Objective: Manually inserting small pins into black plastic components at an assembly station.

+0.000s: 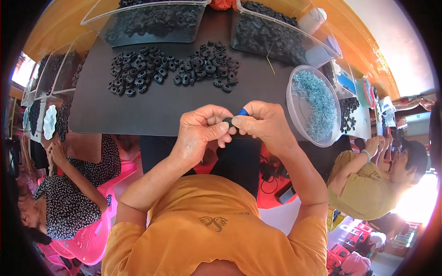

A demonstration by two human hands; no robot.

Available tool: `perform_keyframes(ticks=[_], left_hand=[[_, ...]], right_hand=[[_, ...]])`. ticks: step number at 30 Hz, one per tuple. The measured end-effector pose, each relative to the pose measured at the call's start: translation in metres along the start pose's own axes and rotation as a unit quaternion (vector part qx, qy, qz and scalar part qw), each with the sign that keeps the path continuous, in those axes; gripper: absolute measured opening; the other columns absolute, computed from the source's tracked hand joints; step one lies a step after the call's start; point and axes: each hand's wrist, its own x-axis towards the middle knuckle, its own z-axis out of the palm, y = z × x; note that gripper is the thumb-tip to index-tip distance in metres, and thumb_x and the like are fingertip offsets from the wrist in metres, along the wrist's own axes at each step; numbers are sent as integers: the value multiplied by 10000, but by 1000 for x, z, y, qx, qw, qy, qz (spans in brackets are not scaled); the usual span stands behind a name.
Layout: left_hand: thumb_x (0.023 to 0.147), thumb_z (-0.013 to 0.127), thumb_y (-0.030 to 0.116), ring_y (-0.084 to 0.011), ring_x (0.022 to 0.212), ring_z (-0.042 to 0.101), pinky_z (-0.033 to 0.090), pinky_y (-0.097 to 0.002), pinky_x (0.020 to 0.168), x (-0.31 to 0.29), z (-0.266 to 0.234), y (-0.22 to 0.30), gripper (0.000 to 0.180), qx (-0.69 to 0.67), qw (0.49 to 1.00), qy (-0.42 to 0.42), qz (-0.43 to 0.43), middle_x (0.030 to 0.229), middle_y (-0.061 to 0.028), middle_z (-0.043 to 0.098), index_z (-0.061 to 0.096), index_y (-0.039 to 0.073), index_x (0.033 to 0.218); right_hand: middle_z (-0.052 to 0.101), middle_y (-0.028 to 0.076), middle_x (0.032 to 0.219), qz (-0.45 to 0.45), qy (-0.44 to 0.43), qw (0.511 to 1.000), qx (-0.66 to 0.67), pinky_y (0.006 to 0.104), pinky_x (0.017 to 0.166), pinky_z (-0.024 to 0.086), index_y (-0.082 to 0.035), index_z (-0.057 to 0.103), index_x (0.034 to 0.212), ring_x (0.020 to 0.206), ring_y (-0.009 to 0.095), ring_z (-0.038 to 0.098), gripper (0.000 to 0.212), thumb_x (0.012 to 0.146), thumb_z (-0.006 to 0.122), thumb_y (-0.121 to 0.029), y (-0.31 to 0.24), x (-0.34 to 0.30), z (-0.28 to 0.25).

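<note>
My left hand [202, 129] pinches a small black plastic part [228, 122] between thumb and fingers at the table's near edge. My right hand [265, 123] meets it there, its thumb and fingertips closed against the same part. A short blue piece [242, 112] shows at the right index finger; whether it is a tool end or a finger cover I cannot tell. Beyond my hands, two loose heaps of similar black parts, a left heap [138, 69] and a right heap [209, 66], lie on the dark table [119, 112].
Two clear bins, a left bin [156, 23] and a right bin [269, 34], hold black parts at the back. A round clear tub [293, 99] of small light-blue pieces stands right. A thin yellowish stick [270, 65] leans nearby. People sit on both sides.
</note>
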Motion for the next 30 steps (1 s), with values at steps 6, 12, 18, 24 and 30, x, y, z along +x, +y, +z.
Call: perform_keyframes(ticks=[6,12,18,24,30], left_hand=[[862,590,4,-102,637,600,499,-217,549,-3,-5,-5,148,11,1000,7,6,821,-94,655,588,-23,1007],[860,621,58,-92,665,589,498,-211,607,-7,-21,-1,183,66,995,24,77,829,-85,653,580,-25,1018],[864,640,113,-90,680,577,482,-205,622,-20,-32,4,216,123,982,76,121,831,-76,650,581,-18,1025],[865,632,64,-41,713,517,447,-174,660,-19,-39,9,182,134,972,88,174,826,-9,600,588,-25,1018],[873,631,121,-80,758,574,484,-204,694,-18,-52,13,215,147,969,107,165,867,-53,636,584,-20,1028]], right_hand=[[634,47,700,-10,-3,1000,12,215,564,444,24,601,746,634,62,546,152,827,654,-94,-2,4,5],[603,75,691,-125,99,983,-95,275,586,442,14,595,780,638,136,554,116,801,647,-88,26,32,16],[565,137,735,-361,115,872,-309,408,638,430,-31,584,953,728,317,532,223,733,622,-39,10,79,43],[487,128,784,-454,147,741,-473,408,671,419,-16,574,939,788,305,464,280,660,590,-12,11,106,58],[484,120,783,-464,122,730,-487,376,684,418,-9,598,797,785,293,467,184,613,592,-6,18,96,52]])
